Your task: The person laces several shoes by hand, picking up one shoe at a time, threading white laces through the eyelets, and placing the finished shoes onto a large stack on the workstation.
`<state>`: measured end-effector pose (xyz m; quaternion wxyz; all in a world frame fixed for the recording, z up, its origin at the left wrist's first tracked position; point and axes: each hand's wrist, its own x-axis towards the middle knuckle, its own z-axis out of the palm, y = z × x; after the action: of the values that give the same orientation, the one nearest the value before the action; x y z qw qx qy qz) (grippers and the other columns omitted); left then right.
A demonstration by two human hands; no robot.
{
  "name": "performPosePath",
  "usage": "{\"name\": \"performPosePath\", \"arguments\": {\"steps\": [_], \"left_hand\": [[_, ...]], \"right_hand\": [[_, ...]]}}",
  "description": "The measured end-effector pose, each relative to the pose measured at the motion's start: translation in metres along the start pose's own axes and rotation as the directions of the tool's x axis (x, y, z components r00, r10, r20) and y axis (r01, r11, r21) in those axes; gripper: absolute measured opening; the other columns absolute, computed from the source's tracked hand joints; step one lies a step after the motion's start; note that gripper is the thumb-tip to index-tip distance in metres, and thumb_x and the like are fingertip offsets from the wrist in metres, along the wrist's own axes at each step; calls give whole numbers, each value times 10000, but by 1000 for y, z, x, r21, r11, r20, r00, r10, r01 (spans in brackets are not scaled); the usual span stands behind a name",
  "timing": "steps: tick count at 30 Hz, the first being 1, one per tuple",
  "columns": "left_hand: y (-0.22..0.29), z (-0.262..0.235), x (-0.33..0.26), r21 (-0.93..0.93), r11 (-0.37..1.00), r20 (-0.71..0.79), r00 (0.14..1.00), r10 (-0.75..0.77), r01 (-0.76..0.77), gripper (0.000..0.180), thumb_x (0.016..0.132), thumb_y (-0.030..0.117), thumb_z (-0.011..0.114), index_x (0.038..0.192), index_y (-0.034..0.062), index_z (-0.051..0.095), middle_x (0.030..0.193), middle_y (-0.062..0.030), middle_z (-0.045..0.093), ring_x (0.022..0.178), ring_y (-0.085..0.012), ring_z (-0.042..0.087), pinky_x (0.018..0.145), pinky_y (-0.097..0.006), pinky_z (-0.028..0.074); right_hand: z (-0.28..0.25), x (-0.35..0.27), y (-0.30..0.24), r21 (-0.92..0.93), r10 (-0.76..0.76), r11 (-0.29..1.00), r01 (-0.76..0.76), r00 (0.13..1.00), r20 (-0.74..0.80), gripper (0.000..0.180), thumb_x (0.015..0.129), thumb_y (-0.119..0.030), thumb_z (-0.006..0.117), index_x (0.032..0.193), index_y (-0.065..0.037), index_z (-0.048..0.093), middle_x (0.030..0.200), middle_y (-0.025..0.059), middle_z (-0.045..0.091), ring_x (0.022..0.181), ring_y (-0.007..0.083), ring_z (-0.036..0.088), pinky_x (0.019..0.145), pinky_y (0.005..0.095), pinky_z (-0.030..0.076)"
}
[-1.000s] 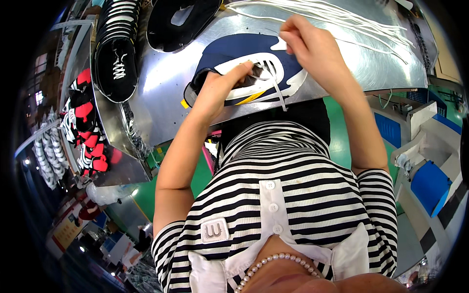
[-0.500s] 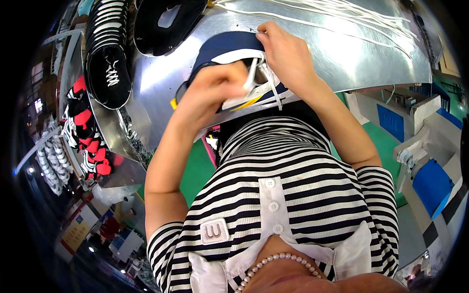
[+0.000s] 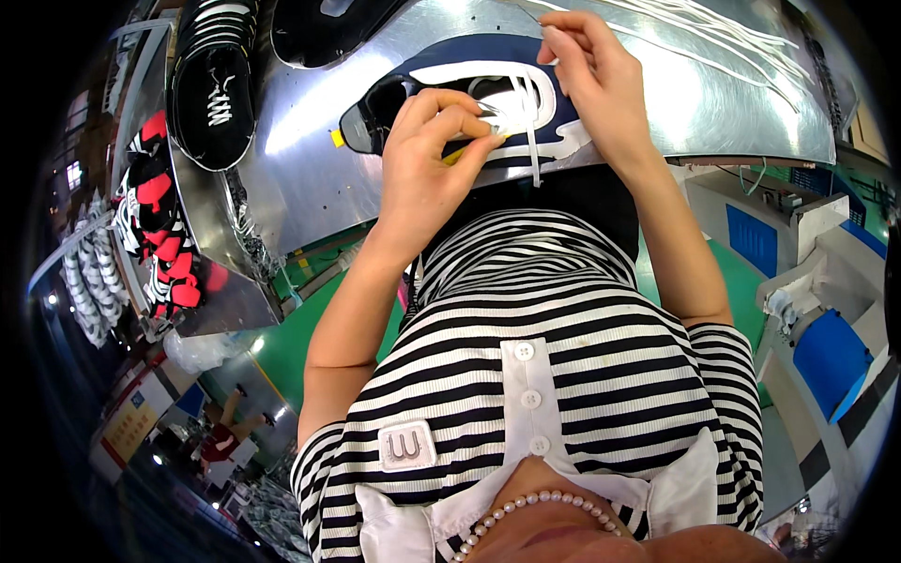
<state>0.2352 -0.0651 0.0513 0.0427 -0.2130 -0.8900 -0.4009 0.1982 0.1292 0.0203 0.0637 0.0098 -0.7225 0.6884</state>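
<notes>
A navy and white shoe upper [image 3: 479, 49] with a grey heel end and yellow details lies on the metal table in front of me, its toe end to the right. A white shoelace [image 3: 531, 131] crosses its eyelet opening and hangs over the near side. My left hand [image 3: 434, 155] is at the opening, thumb and fingers pinched on the lace. Beyond the toe end, my right hand [image 3: 601, 84] is raised with curled fingers pressed together. A thin line shows near its fingertips, too small to name.
Several loose white laces [image 3: 713, 38] lie across the far right of the metal table [image 3: 310, 202]. Black shoe uppers [image 3: 214, 113] stand at the far left. Red, black and white shoe parts [image 3: 169, 244] hang or lie beyond the left edge. A blue-panelled machine [image 3: 831, 361] is at right.
My right hand has lifted off the shoe upper and moved right and away from me. My left hand has moved slightly right, away from its blurred motion. More of the upper shows.
</notes>
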Motion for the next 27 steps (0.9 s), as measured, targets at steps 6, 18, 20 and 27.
{"name": "performPosePath", "arguments": {"steps": [6, 18, 20, 27], "left_hand": [[8, 3, 7, -26, 970, 3, 970, -242, 242, 229, 816, 112, 765, 961, -21, 647, 891, -113, 682, 768, -175, 640, 713, -279, 499], [-1, 4, 3, 118, 990, 17, 997, -81, 78, 256, 790, 164, 796, 920, -3, 653, 797, -120, 686, 659, -215, 655, 610, -294, 500], [-4, 5, 0, 99, 995, 16, 1000, 4, -6, 235, 785, 147, 795, 906, 4, 653, 792, -127, 684, 660, -244, 660, 601, -306, 500], [-9, 3, -4, 81, 992, 28, 995, 98, -101, 203, 805, 101, 765, 933, 14, 633, 789, -134, 671, 659, -283, 651, 582, -342, 488]], "right_hand": [[-13, -56, -27, -239, 37, 971, 19, 974, 224, 172, 952, -137, 584, 1087, -31, 579, 793, 109, 685, 695, 246, 676, 628, 325, 506], [-5, -58, -16, -327, 121, 945, -25, 953, 277, 124, 940, -120, 593, 995, -20, 547, 778, 128, 681, 694, 317, 667, 615, 385, 501], [0, -58, -17, -381, 130, 924, -24, 958, 255, 125, 937, -117, 590, 997, -22, 534, 766, 131, 674, 693, 331, 664, 612, 402, 500], [23, -44, -7, -412, 155, 911, -35, 953, 260, 181, 940, -194, 587, 1002, -42, 513, 721, 141, 661, 684, 371, 652, 624, 449, 497]]}}
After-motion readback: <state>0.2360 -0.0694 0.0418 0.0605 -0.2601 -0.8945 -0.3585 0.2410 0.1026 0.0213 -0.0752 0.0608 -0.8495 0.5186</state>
